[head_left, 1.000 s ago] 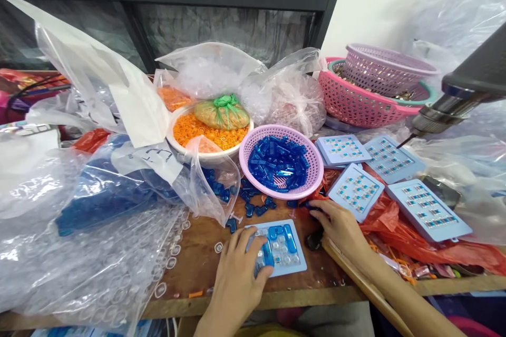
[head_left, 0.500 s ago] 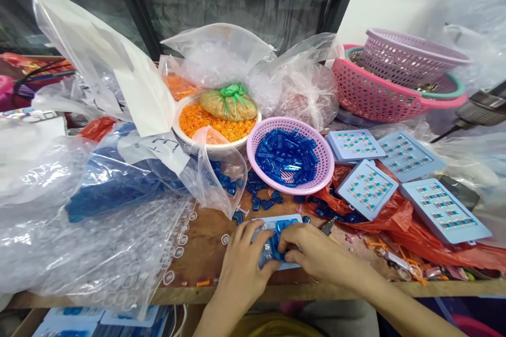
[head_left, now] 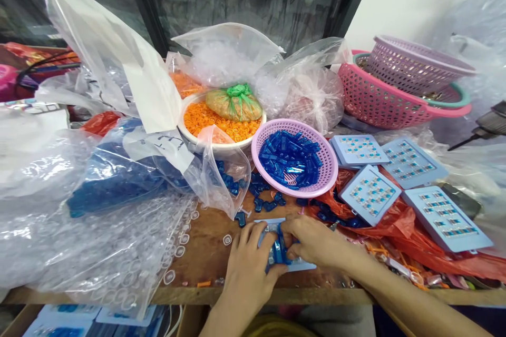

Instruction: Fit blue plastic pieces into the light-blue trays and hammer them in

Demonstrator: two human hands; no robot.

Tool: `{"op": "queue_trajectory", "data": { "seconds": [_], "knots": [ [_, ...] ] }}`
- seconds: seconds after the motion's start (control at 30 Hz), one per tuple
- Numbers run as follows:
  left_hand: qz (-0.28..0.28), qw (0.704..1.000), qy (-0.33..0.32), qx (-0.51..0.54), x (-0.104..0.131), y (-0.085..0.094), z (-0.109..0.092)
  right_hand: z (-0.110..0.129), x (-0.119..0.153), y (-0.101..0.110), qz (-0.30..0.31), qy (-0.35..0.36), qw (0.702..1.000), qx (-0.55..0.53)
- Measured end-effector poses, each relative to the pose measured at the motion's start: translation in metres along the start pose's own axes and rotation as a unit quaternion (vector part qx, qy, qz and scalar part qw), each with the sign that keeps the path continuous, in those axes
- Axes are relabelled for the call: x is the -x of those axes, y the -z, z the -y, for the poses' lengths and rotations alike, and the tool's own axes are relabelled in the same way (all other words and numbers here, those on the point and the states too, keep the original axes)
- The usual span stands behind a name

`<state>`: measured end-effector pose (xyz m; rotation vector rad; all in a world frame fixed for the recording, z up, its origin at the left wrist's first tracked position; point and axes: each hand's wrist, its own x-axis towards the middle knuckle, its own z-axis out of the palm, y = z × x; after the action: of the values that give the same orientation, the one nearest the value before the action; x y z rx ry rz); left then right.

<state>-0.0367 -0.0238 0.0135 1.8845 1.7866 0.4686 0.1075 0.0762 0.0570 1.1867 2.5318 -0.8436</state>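
In the head view a light blue plastic tray lies on the bench near its front edge, with clear and blue translucent parts in it. My left hand grips the tray from the left, fingers curved over its far side and thumb at the near side. My right hand is closed in a pinch over the tray's right half, fingertips against a blue translucent plastic piece. The hand partly hides what lies under it. Just beyond stands a lilac basket of long blue translucent pieces.
Several similar light blue trays with small parts lie on a red plastic bag at right. A white bowl of orange rings is at the back. Bags of clear parts cover the left. Stacked baskets stand back right.
My right hand has shifted slightly over the tray, its fingers still bent at the blue piece. The tray has turned a little, and the whole view has shifted slightly.
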Motion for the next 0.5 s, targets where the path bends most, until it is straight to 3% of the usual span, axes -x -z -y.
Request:
{"op": "queue_trajectory", "data": {
  "seconds": [0.23,0.37,0.5],
  "knots": [
    [0.002,0.999,0.01,-0.032,-0.006,-0.002,0.001,0.008,-0.008,0.0,-0.022,-0.028,0.999,0.009],
    [0.015,0.999,0.012,-0.036,-0.01,-0.003,0.005,-0.01,0.009,-0.017,-0.101,-0.022,0.994,-0.046],
    [-0.027,0.998,-0.046,-0.019,-0.005,-0.015,0.014,-0.033,0.033,-0.043,-0.213,-0.035,0.966,-0.144]
  ]
}}
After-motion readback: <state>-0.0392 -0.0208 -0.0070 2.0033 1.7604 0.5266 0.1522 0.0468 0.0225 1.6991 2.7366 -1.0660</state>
